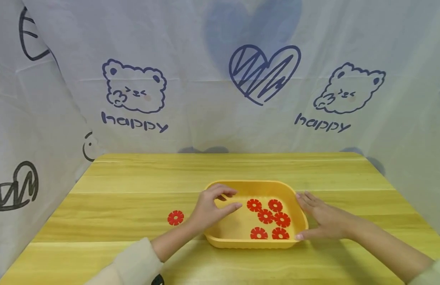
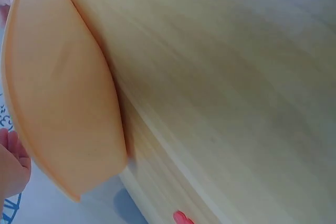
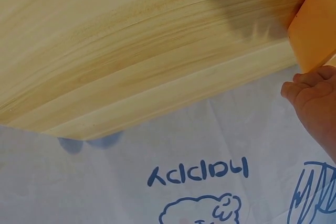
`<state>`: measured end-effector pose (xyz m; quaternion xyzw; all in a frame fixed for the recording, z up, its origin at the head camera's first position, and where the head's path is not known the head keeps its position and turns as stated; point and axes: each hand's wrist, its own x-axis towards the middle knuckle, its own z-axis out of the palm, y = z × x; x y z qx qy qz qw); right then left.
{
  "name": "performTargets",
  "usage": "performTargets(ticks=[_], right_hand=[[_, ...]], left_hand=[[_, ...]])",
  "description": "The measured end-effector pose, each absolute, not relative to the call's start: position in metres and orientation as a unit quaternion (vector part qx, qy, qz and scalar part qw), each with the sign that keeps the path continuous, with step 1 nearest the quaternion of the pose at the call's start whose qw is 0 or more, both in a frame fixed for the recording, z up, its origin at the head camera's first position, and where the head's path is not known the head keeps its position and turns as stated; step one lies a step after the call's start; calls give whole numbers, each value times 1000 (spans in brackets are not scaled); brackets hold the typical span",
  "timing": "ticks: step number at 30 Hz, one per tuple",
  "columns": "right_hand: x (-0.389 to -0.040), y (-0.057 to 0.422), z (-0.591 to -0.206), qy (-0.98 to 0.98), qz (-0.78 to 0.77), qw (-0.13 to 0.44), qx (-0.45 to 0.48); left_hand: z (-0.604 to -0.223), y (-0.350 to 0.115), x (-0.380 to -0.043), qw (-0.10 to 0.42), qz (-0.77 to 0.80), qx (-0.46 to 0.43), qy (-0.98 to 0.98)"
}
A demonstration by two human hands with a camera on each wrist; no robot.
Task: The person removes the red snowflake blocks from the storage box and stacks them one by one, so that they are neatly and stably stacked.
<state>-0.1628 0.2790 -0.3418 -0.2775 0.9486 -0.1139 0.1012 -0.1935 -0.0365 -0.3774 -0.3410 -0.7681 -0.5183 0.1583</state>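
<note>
A yellow plastic tray stands on the table, with several red notched discs lying flat mostly in its right half. My left hand hovers over the tray's left part, thumb and fingers apart with nothing between them. My right hand rests at the tray's right side; its fairly straight fingers touch the rim near the back and its thumb touches near the front. The right wrist view shows that hand against the tray's corner. One more red notched disc lies on the table, left of the tray.
The wooden table extends around the tray on all sides. A pale cloth printed with bears, hearts and "happy" hangs behind the table and along its sides. A small dark object shows at the bottom edge beside the left sleeve.
</note>
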Motion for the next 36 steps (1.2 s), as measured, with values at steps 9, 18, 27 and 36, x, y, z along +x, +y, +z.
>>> performTargets(ticks=[9, 18, 27, 36], right_hand=[[-161, 279, -342, 948, -115, 93, -281], [-160, 279, -344, 949, -111, 88, -281], [-161, 279, -344, 950, -110, 93, -277], [-162, 277, -343, 950, -110, 98, -276]], left_hand=[[-378, -20, -194, 59, -476, -353, -803], [-380, -4, -194, -37, -429, -383, -817], [-390, 4, -198, -86, -310, -411, -853], [-393, 7, -198, -93, -234, -404, -879]])
